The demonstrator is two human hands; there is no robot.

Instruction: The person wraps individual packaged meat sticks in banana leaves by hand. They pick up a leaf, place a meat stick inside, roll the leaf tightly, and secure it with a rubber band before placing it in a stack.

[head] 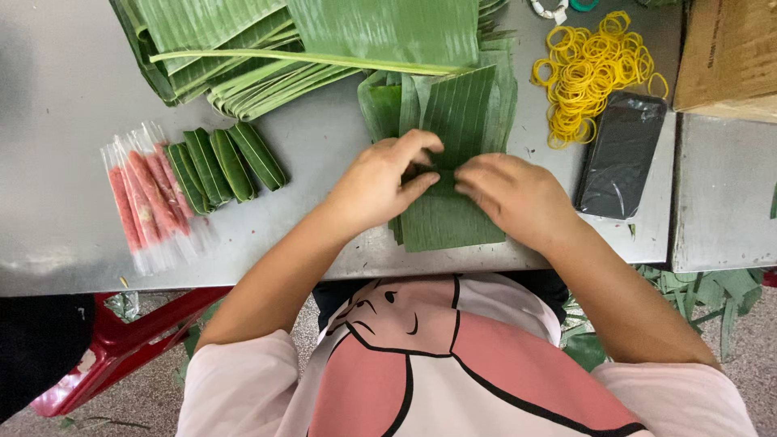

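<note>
Left hand (379, 182) and right hand (511, 194) press together on a cut banana leaf strip (453, 162) at worktop (65, 121) centre, fingers pinched on its fold. Done: four green rolls (227, 164) at 9 o'clock. Left, by the look of it: unwrapped pink sticks in plastic (146, 198) beside them; rubber bands (595, 73) at 1 o'clock.

A single head-worn camera looked almost straight down from above the person, close over a grey metal table (65, 146). The table edge nearest the wearer ran across the middle of the view, with the wearer's own chest and forearms filling the bottom and floor showing at both lower corners.
</note>
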